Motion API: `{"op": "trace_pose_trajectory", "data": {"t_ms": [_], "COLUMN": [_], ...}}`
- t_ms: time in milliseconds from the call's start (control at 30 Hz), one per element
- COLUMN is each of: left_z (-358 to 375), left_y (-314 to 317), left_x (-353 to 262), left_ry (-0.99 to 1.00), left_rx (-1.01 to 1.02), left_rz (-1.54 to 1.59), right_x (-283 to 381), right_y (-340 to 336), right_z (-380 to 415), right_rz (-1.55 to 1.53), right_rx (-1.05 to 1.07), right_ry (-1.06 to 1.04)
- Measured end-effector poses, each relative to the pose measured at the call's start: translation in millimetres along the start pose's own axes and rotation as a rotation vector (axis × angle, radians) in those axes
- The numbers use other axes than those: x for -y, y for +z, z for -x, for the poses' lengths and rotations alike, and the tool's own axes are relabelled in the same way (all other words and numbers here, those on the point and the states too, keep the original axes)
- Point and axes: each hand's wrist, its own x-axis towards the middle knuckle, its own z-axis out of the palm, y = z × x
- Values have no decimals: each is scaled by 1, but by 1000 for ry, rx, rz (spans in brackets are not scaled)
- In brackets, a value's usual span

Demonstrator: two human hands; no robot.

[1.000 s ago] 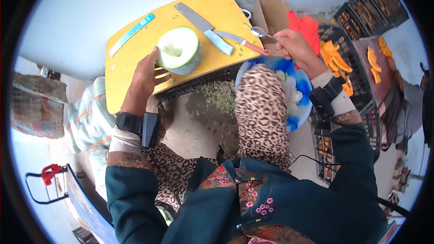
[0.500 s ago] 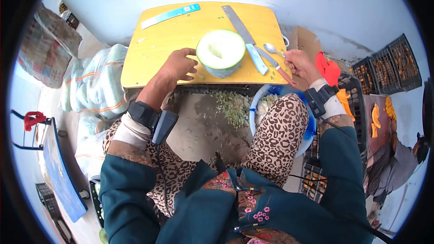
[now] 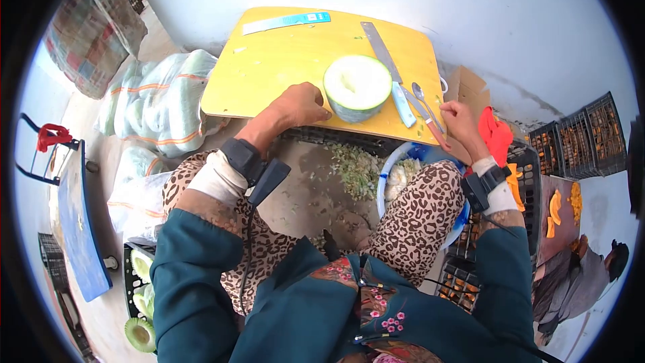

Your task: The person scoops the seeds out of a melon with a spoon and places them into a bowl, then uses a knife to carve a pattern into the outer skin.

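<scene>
A cut piece of winter melon (image 3: 358, 87) with pale flesh, green rind and a hollowed middle stands upright on the yellow table (image 3: 282, 54). My left hand (image 3: 300, 103) is just left of it, fingers curled in, with nothing visible in them. My right hand (image 3: 461, 123) is at the table's right edge, its fingers folded and showing nothing held. Close by, a metal spoon (image 3: 423, 99) lies on the table beside a knife with a reddish handle (image 3: 430, 124). A broad-bladed knife with a light-blue handle (image 3: 403, 104) lies between these and the melon.
A blue-and-white sleeve (image 3: 285, 23) lies at the table's back. Below stands a blue basin (image 3: 381, 191); peelings (image 3: 353, 171) litter the floor. Bagged melons (image 3: 158, 101) are at left. Black crates (image 3: 581, 134) and another person (image 3: 581, 282) are at right.
The spoon has left my right hand and now lies beside the knives. My left hand's fingers have drawn in from a spread pose. The view has shifted, moving the table rightward.
</scene>
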Motion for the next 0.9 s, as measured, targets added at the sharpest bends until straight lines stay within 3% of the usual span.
{"op": "trace_pose_trajectory", "data": {"t_ms": [100,200,300,500,600,700,900], "left_z": [-5,-8,-4,-7,-9,-7,-12], "left_y": [1,1,1,10,9,10,23], "left_x": [1,2,-2,5,1,-7,-18], "left_ry": [-12,-39,-56,-20,-43,69,75], "left_rx": [-35,-51,-43,-252,-261,-215,-215], "left_rz": [-85,-126,-84,-71,109,207,248], "right_x": [36,18,11,17,14,18,15], "right_y": [-17,-14,-8,0,2,3,-2], "right_z": [34,45,49,53,53,52,40], "right_rz": [24,-41,21,208,195,238,279], "right_rx": [150,255,201,104,83,79,53], "right_ry": [102,166,65,-9,-47,-28,-68]}}
